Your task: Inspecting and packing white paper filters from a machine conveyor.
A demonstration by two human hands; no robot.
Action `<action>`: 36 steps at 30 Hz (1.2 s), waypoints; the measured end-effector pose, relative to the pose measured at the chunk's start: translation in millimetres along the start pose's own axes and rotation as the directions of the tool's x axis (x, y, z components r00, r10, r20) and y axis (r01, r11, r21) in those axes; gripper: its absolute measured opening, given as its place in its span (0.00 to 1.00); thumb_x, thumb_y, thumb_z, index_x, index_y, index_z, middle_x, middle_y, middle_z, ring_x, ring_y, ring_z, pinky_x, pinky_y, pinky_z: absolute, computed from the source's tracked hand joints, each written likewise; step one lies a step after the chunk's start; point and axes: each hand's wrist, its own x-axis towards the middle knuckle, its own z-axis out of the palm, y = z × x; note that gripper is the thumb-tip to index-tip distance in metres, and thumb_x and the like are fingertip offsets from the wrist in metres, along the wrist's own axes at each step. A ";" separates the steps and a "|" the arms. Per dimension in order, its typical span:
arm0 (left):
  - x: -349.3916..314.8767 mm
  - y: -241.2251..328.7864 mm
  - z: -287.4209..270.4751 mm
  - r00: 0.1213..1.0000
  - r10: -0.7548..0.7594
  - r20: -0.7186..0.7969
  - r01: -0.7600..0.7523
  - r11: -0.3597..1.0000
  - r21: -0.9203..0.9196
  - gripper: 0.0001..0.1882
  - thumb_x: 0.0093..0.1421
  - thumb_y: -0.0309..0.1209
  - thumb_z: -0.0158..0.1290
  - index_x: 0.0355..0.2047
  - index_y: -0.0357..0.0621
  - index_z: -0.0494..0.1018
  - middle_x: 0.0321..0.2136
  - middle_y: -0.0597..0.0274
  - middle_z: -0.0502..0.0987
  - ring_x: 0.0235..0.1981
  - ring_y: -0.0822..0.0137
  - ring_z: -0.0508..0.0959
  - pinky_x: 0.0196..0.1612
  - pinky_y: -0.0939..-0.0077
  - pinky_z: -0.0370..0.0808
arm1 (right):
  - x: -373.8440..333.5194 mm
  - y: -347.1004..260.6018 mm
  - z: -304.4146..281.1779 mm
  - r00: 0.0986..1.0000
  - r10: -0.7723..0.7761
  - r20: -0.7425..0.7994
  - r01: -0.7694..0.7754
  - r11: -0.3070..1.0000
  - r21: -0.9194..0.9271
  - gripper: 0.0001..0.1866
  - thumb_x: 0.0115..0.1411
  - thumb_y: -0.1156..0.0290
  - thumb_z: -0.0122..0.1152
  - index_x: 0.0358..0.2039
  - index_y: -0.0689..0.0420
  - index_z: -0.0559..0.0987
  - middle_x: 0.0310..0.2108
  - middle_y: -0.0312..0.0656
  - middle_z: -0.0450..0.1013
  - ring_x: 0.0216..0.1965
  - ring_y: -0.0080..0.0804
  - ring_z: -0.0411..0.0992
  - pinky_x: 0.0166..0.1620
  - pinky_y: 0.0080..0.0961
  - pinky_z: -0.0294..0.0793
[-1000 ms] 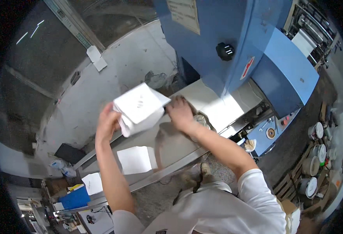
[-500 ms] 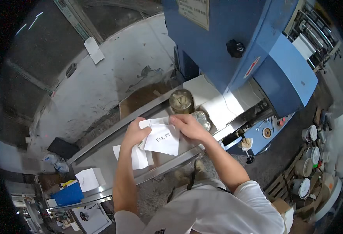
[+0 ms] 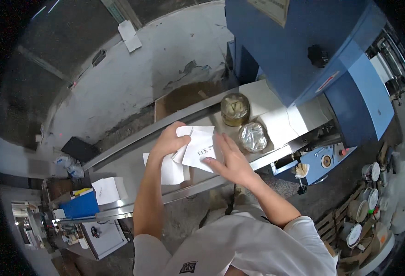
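Several small white printed paper sheets (image 3: 198,149) are held above the metal-edged conveyor (image 3: 135,172). My left hand (image 3: 169,141) is closed on their left side, thumb on top. At their right edge is my right hand (image 3: 233,161), its thumb at the near corner and its fingers along the side, gripping them. Below the held sheets, beside my left forearm, lies another white paper stack (image 3: 172,172) on the conveyor. The undersides of the held sheets and some of my left fingers are hidden.
A round tin of yellowish stuff (image 3: 235,109) and a foil-topped container (image 3: 253,137) stand right of my hands. Beyond them rises a blue machine (image 3: 294,50). More white papers (image 3: 106,191) and a blue box (image 3: 80,206) sit at the left. Buckets (image 3: 359,210) stand at right.
My right hand has shifted from the sheets' far edge to their right side, with its fingers straighter. The held sheets have turned slightly. The whole view has swung, moving surroundings rightward.
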 end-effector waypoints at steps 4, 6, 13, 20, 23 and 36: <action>-2.8 11.1 0.6 0.998 0.031 0.055 -0.025 0.995 -0.097 0.31 0.46 0.37 0.58 0.50 0.36 0.70 0.44 0.44 0.77 0.47 0.56 0.77 0.50 0.68 0.71 | 8.6 23.3 16.5 1.000 -0.005 -0.029 0.006 0.999 0.036 0.40 0.58 0.56 0.60 0.60 0.71 0.57 0.57 0.73 0.56 0.59 0.69 0.57 0.60 0.46 0.60; -4.5 18.7 1.0 0.997 0.048 0.063 -0.045 0.998 -0.048 0.34 0.45 0.37 0.60 0.53 0.35 0.68 0.44 0.46 0.77 0.47 0.56 0.77 0.50 0.68 0.72 | 16.0 32.7 20.8 0.989 0.003 -0.146 -0.003 1.000 0.002 0.38 0.58 0.59 0.60 0.59 0.72 0.58 0.56 0.71 0.58 0.57 0.68 0.60 0.57 0.47 0.63; -6.5 3.2 2.8 1.000 0.018 0.012 -0.017 0.999 -0.043 0.40 0.45 0.39 0.61 0.58 0.36 0.63 0.46 0.47 0.76 0.47 0.57 0.77 0.51 0.69 0.72 | 20.7 6.6 9.5 0.904 0.374 0.208 -0.420 0.870 0.259 0.32 0.62 0.57 0.58 0.56 0.70 0.66 0.52 0.62 0.69 0.55 0.45 0.69 0.54 0.32 0.68; -0.9 -7.5 8.1 1.000 0.029 0.009 -0.028 0.999 -0.043 0.45 0.45 0.41 0.64 0.61 0.36 0.60 0.50 0.44 0.74 0.51 0.57 0.75 0.53 0.68 0.71 | 37.3 50.4 54.6 0.891 0.376 0.254 -0.446 0.621 0.644 0.38 0.67 0.48 0.46 0.64 0.67 0.57 0.57 0.49 0.66 0.56 0.34 0.65 0.59 0.28 0.61; -3.9 -10.3 12.8 0.998 0.018 -0.052 -0.021 0.998 -0.060 0.48 0.47 0.44 0.65 0.62 0.33 0.57 0.51 0.43 0.73 0.53 0.57 0.74 0.54 0.69 0.69 | 43.3 73.9 70.9 0.874 0.446 0.194 -0.427 0.510 0.747 0.37 0.67 0.47 0.46 0.63 0.67 0.59 0.58 0.45 0.65 0.56 0.33 0.65 0.58 0.27 0.62; -20.7 0.9 37.1 0.995 -0.099 0.003 0.077 0.755 -0.651 0.25 0.68 0.43 0.44 0.53 0.31 0.67 0.46 0.53 0.76 0.46 0.66 0.74 0.51 0.73 0.68 | 54.8 79.0 74.3 0.850 0.465 0.246 -0.449 0.398 0.800 0.34 0.68 0.46 0.43 0.58 0.66 0.65 0.56 0.46 0.67 0.54 0.31 0.67 0.57 0.27 0.64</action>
